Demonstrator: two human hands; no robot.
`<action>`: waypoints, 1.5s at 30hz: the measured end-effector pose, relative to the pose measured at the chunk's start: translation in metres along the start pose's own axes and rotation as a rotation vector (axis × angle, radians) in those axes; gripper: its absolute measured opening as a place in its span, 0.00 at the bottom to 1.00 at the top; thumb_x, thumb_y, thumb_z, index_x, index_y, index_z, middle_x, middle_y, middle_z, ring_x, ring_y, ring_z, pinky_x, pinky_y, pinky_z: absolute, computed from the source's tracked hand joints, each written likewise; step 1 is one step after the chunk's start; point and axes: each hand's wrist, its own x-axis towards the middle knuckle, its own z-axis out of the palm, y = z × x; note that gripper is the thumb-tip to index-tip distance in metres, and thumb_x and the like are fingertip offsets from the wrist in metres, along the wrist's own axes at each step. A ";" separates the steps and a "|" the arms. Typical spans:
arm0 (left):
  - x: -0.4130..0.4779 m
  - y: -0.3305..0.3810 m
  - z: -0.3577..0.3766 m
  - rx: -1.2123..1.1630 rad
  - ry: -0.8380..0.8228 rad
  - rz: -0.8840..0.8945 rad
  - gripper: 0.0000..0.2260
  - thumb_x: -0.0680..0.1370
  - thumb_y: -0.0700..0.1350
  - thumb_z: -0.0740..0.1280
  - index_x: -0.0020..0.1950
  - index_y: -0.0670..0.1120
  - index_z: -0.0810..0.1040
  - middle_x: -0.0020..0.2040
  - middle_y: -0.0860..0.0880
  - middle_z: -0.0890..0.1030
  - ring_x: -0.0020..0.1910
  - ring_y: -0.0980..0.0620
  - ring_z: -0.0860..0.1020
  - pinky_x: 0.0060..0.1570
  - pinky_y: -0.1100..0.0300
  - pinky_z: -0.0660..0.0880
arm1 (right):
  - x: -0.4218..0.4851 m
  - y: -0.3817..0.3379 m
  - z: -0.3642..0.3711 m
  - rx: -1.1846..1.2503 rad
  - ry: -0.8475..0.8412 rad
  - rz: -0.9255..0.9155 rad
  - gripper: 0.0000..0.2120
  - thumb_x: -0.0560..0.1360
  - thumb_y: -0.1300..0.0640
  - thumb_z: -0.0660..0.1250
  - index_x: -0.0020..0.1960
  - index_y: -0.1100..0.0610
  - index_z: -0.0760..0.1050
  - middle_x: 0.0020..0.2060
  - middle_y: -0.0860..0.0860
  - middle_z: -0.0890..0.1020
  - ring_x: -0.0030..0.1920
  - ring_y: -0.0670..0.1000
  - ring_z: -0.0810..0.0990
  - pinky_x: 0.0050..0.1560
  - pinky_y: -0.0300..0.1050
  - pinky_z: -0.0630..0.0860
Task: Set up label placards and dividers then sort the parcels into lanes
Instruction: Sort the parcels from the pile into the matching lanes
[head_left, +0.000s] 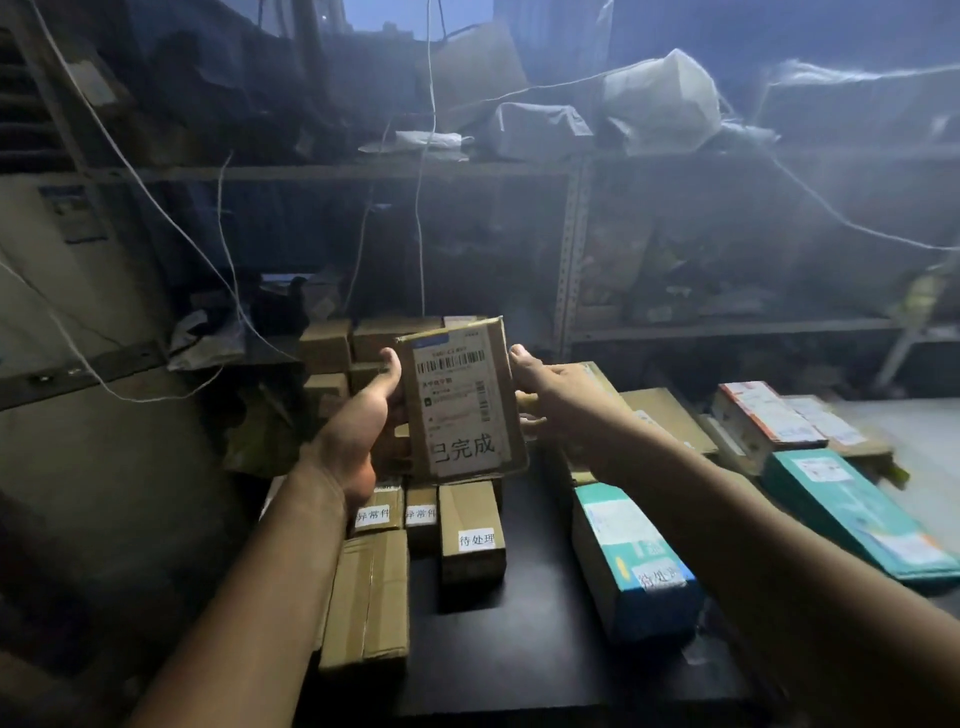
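Both hands hold up a flat brown parcel (460, 400) above the dark table (535, 660). It bears a shipping label with barcodes and a white tag with handwritten characters. My left hand (363, 415) grips its left edge and my right hand (550, 389) grips its right edge. Below it stand small brown boxes with white tags: two at the left (379, 512) (422, 514) and one upright box (471, 530). A white and blue tagged box (631, 558) lies to the right.
A long taped carton (369, 603) lies at the table's left edge. Stacked brown boxes (327, 345) sit behind the parcel. More parcels (769, 415), one teal (852, 514), lie at the right. Metal shelving (571, 249) with bags and hanging cords fills the background.
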 end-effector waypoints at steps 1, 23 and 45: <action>0.003 -0.004 0.004 0.004 -0.016 -0.013 0.27 0.79 0.70 0.52 0.56 0.58 0.85 0.57 0.50 0.85 0.64 0.43 0.78 0.68 0.33 0.67 | -0.003 0.002 -0.005 -0.002 -0.017 0.027 0.32 0.81 0.36 0.58 0.62 0.62 0.81 0.51 0.58 0.85 0.44 0.51 0.83 0.36 0.38 0.82; 0.030 -0.051 0.256 0.135 -0.403 -0.222 0.32 0.78 0.72 0.50 0.59 0.53 0.85 0.59 0.48 0.85 0.61 0.38 0.80 0.68 0.35 0.69 | -0.077 0.130 -0.251 0.116 0.184 0.217 0.28 0.76 0.25 0.45 0.54 0.33 0.81 0.54 0.43 0.87 0.57 0.50 0.83 0.76 0.64 0.59; -0.018 -0.149 0.519 0.120 -0.493 -0.407 0.30 0.76 0.73 0.52 0.62 0.56 0.82 0.59 0.50 0.84 0.59 0.40 0.80 0.59 0.40 0.68 | -0.152 0.243 -0.472 0.144 0.270 0.239 0.33 0.77 0.30 0.46 0.74 0.42 0.71 0.60 0.46 0.84 0.50 0.41 0.84 0.43 0.33 0.78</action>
